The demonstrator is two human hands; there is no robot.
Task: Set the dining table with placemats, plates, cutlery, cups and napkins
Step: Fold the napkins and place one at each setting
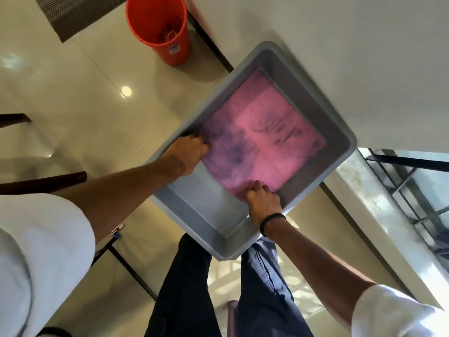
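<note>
A grey plastic tub [340, 132] stands on the floor against a white wall, right in front of my legs. Inside it lies a flat pink placemat [264, 142] with dark smudged markings, or a stack of them; I cannot tell how many. My left hand [189, 154] grips the mat's left edge with curled fingers. My right hand [263, 200], with a black band on its wrist, pinches the mat's near corner. The picture is blurred.
An orange bucket [167, 32] with some items inside stands on the glossy tiled floor [85, 93] beyond the tub. Dark wooden furniture legs [43, 183] reach in from the left. A window frame [413, 186] lies at the right.
</note>
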